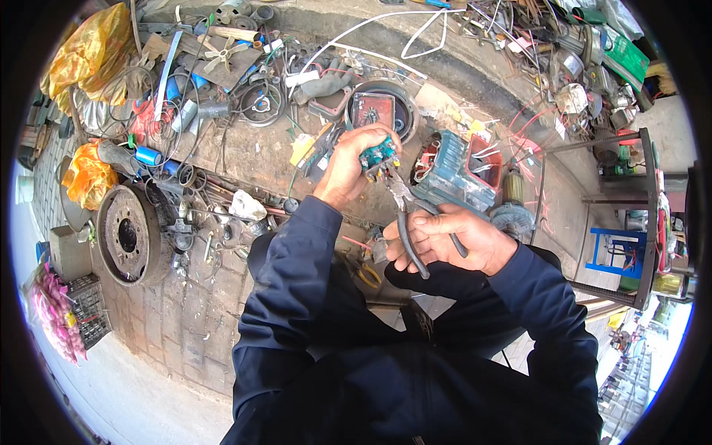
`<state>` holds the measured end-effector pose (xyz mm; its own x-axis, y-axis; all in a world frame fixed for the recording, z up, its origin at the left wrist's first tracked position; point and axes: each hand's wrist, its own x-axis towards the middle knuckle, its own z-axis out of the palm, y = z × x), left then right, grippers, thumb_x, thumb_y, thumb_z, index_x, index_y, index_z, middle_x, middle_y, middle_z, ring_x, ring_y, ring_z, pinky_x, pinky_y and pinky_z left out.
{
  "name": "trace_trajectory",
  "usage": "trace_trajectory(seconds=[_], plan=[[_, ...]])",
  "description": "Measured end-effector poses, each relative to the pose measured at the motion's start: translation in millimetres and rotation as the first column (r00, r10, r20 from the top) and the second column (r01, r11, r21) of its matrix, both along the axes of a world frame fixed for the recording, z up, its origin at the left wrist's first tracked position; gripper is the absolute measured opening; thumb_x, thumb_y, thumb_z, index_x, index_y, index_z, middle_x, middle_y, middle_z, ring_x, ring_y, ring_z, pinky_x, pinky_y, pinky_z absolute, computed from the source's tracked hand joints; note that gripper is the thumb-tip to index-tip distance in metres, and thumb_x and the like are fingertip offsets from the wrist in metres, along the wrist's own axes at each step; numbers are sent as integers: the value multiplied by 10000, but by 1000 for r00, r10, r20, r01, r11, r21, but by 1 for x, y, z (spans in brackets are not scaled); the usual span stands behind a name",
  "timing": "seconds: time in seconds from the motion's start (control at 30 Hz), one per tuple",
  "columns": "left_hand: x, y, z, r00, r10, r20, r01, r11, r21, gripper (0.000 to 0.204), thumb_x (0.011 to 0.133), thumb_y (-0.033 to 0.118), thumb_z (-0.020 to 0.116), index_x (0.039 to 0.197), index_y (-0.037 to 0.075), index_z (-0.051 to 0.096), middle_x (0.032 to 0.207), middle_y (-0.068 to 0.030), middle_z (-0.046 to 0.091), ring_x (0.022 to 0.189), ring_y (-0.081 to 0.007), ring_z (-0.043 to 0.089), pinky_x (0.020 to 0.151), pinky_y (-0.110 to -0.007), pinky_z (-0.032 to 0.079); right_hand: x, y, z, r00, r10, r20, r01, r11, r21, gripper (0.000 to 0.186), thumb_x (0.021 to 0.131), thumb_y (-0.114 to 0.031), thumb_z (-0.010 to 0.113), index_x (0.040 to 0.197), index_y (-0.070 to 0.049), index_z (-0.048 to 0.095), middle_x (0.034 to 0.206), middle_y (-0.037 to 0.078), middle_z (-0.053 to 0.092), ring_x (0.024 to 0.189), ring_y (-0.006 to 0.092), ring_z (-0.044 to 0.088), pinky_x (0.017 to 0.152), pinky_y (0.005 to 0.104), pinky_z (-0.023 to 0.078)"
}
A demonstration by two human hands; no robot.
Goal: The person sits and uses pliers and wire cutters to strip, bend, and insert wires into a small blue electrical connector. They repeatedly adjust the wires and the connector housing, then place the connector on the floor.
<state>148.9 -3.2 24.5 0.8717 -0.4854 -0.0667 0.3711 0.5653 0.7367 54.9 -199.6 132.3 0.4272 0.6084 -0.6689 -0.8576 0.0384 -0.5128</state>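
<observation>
My left hand [345,165] is closed around a small teal electrical part [378,153] with metal terminals along its near side. Its exact kind is hard to make out. In my right hand [471,236] is a pair of pliers [403,202] with long dark handles, spread apart. The jaws point up and left and meet the terminal side of the teal part; whether they bite on a wire or a terminal is too small to tell. Just right of the jaws stands a teal motor housing [454,176] with an open terminal box holding pale wires.
Behind my left hand sits a round metal pan [400,100] with a red tray [372,111]. Yellow-handled pliers [367,276] lie below, near my knees. A rusty wheel rim [127,233] stands at left, a metal frame rack [644,222] at right. Scrap and cables [215,74] crowd the far left.
</observation>
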Motion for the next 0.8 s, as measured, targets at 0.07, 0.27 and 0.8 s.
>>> trace_trajectory(seconds=[0.07, 0.27, 0.8], plan=[[0, -1, 1, 999, 13, 35, -13, 1000, 5, 369, 916, 326, 536, 950, -19, 660, 883, -104, 662, 813, -191, 634, 736, -300, 501, 0, 0, 0, 1000, 2, -25, -2, 1000, -1, 480, 998, -275, 567, 1328, 73, 550, 1139, 217, 689, 981, 307, 702, 909, 414, 543], [1, 2, 2, 995, 0, 101, -7, 998, 62, 376, 908, 330, 539, 943, -22, 668, 878, -99, 662, 815, -179, 622, 753, -300, 493, -1, -1, -2, 998, -13, -62, 18, 997, 78, 428, 993, -258, 584, 1278, 61, 557, 1037, 165, 675, 930, 289, 698, 791, 438, 573], [-9, -6, -8, 944, -81, 319, -32, 941, 336, 259, 921, 228, 555, 863, 12, 685, 794, 1, 623, 772, -101, 551, 758, -295, 447, -24, -2, -22, 996, -52, -74, 40, 988, -152, 135, 1008, -138, 551, 1092, -32, 563, 831, 59, 564, 647, 164, 555, 529, 309, 460]])
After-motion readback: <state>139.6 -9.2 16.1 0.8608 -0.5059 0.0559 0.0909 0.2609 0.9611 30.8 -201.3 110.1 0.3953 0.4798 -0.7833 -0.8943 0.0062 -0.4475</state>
